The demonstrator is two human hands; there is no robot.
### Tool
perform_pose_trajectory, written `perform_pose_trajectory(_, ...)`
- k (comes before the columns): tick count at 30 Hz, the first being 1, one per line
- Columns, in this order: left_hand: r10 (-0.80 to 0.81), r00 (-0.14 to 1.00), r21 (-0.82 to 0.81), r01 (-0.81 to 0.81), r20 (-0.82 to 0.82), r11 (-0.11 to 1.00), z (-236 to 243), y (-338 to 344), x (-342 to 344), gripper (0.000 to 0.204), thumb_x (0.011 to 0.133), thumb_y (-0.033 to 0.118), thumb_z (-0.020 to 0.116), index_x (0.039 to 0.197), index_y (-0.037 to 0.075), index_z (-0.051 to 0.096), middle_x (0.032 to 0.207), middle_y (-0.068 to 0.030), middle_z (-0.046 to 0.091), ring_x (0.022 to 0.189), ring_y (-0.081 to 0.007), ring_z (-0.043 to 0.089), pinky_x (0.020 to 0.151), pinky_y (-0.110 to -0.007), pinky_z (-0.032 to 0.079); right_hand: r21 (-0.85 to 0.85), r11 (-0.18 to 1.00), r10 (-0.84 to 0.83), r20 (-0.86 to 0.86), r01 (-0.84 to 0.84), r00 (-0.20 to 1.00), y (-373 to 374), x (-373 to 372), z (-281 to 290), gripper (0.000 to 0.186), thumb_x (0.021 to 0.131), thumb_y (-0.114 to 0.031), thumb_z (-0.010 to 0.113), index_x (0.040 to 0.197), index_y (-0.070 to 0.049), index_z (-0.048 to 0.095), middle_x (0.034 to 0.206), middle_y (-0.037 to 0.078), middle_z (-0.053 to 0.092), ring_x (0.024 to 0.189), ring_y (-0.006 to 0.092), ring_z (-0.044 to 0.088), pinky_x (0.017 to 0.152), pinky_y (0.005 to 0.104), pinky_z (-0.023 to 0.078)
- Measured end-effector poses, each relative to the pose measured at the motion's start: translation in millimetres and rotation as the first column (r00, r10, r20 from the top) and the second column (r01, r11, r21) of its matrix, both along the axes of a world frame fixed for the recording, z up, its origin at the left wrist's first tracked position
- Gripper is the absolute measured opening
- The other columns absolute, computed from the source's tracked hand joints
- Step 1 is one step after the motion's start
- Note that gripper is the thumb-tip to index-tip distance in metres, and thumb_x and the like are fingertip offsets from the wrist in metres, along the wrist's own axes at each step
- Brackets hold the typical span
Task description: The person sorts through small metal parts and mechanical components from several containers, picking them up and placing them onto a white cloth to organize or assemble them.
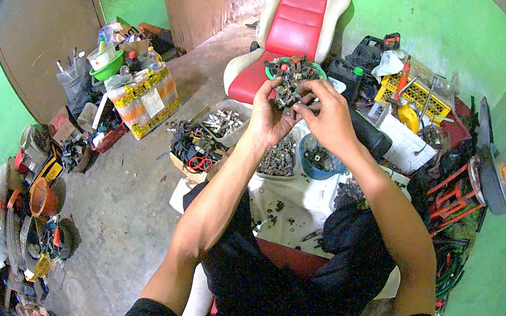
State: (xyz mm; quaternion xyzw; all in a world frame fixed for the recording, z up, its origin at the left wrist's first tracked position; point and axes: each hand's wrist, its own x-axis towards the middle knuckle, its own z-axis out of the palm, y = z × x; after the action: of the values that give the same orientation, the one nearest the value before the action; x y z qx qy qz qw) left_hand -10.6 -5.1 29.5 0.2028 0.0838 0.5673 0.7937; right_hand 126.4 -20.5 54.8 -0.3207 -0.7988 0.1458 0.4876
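Note:
My left hand (263, 122) is raised and cupped around a small heap of dark, greasy metal parts (286, 94). My right hand (331, 118) comes in from the other side, its thumb and fingertips bent together at the edge of that heap. What those fingertips pinch is too small to make out. Just beyond both hands, a green bowl (324, 73) piled with similar dark parts rests on the seat of a red and white chair (295, 25). Below them stand a white tub (275, 175) of small metal pieces and a blue tub (320, 175) holding more.
Shiny cylindrical pieces fill a clear container (247, 113) left of the tubs, beside black cables (189, 144). Loose bits lie on a white sheet (297, 211) near my knees. A taped box (150, 105) stands left; a yellow crate (426, 99) and an orange rack (456, 198) are right.

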Motion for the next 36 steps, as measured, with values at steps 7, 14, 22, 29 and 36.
perform_pose_trajectory(7, 0.056, 0.998, 0.062, -0.054, -0.037, 0.997, -3, 0, -2, 0.032, 0.085, 0.034, 0.054, 0.099, 0.005, 0.053, 0.091, -0.0087, 0.062, 0.078, -0.0201, 0.062, 0.057, -0.027, 0.052, 0.082, 0.996, -0.051, 0.120, 0.041, 0.991, -10, -4, 7, 0.035, 0.071, -0.007, 0.072, 0.101, -0.001, 0.056, 0.089, 0.012, 0.058, 0.077, 0.0234, 0.061, 0.066, 0.0332, 0.050)
perform_pose_trajectory(14, 0.076, 0.996, 0.027, -0.074, -0.041, 0.997, -4, 0, -2, 0.034, 0.085, 0.035, 0.053, 0.100, 0.005, 0.055, 0.088, -0.0103, 0.062, 0.080, -0.0211, 0.061, 0.069, -0.030, 0.053, 0.128, 0.988, -0.103, 0.117, 0.087, 0.988, -9, -10, 1, 0.034, 0.071, -0.008, 0.072, 0.101, -0.001, 0.058, 0.086, 0.012, 0.060, 0.071, 0.0197, 0.061, 0.061, 0.0309, 0.050)
perform_pose_trajectory(22, 0.096, 0.994, -0.037, -0.098, -0.053, 0.994, -3, 1, -3, 0.037, 0.085, 0.035, 0.049, 0.102, 0.004, 0.057, 0.092, -0.0091, 0.064, 0.081, -0.0214, 0.063, 0.073, -0.036, 0.054, 0.129, 0.991, -0.057, 0.070, 0.048, 0.996, -5, -6, 4, 0.017, 0.079, -0.008, 0.060, 0.094, -0.001, 0.062, 0.083, 0.013, 0.063, 0.072, 0.0246, 0.063, 0.066, 0.0334, 0.051)
perform_pose_trajectory(29, 0.031, 0.999, 0.043, -0.029, -0.040, 0.999, -4, 4, -6, 0.046, 0.084, 0.037, 0.047, 0.114, 0.003, 0.054, 0.106, -0.0118, 0.063, 0.093, -0.0239, 0.062, 0.084, -0.038, 0.051, -0.581, 0.750, 0.028, -0.449, -0.316, 0.893, 1, 4, 10, 0.019, 0.090, -0.014, 0.044, 0.095, -0.002, 0.058, 0.078, 0.004, 0.060, 0.066, 0.0141, 0.057, 0.057, 0.0254, 0.046)
perform_pose_trajectory(36, 0.049, 0.998, 0.104, -0.044, -0.044, 0.994, 11, -7, 2, 0.049, 0.084, 0.037, 0.045, 0.118, 0.003, 0.053, 0.113, -0.0129, 0.061, 0.102, -0.0237, 0.060, 0.090, -0.039, 0.049, -0.675, 0.532, 0.032, -0.588, -0.512, 0.808, 3, 29, 8, 0.022, 0.091, -0.025, 0.050, 0.097, -0.006, 0.059, 0.074, 0.001, 0.058, 0.061, 0.0065, 0.047, 0.053, 0.0213, 0.035)
